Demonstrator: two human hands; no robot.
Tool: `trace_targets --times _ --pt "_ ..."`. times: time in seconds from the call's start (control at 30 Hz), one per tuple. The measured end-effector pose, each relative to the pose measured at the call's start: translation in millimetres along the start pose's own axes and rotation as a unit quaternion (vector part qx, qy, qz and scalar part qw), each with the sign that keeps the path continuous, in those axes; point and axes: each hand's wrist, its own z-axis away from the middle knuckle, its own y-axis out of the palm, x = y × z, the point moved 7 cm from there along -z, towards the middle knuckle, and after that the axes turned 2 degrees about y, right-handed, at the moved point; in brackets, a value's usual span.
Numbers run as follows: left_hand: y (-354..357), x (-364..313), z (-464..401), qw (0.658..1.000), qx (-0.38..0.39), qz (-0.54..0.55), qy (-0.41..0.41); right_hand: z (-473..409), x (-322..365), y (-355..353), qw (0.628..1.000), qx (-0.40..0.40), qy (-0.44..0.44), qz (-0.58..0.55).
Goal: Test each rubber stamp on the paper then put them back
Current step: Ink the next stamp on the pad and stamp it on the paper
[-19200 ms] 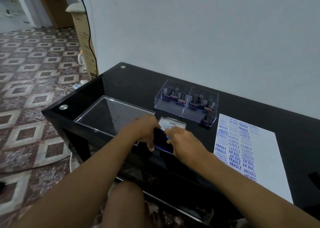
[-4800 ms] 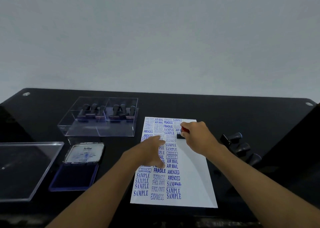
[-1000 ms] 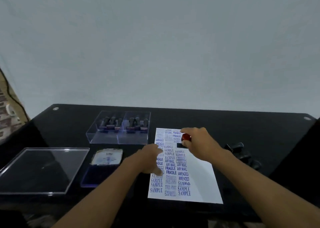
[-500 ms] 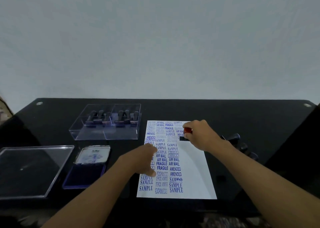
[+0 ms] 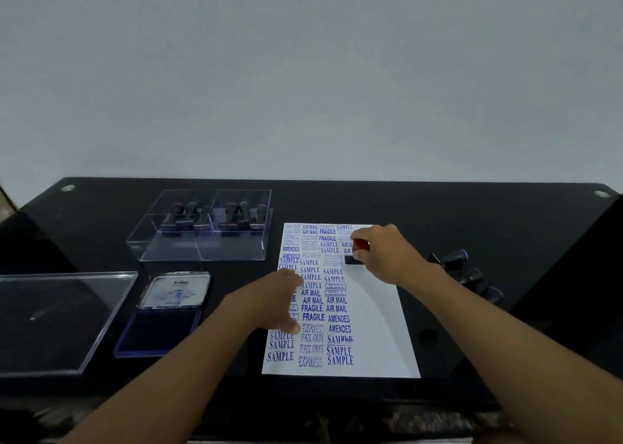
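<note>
A white paper covered in blue stamp prints lies on the black table. My right hand grips a rubber stamp with a red top and dark base, its base down on the paper's upper right area. My left hand rests flat on the paper's left side. A clear two-compartment box holds several dark stamps. Three more stamps lie on the table right of the paper. An open blue ink pad sits left of the paper.
A clear plastic lid lies flat at the far left. The black table ends at a pale wall behind. The front table edge runs just below the paper.
My right hand has lowered the stamp a little, down onto the paper. My left hand stays on the paper. The camera view has shifted slightly.
</note>
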Motion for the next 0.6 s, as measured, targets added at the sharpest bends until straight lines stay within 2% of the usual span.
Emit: trace_targets --times 0.27,0.43,0.6 --pt "-1 -1 1 1.0 -0.001 0.004 -0.004 -4 -3 7 1.0 -0.011 0.005 -0.012" --pt "-1 -2 1 1.0 0.001 0.006 -0.001 -8 -4 13 0.999 -0.023 0.01 0.04" --pt "-1 -3 0 1.0 0.007 0.004 0.001 -22 -3 10 0.998 0.022 0.011 0.053"
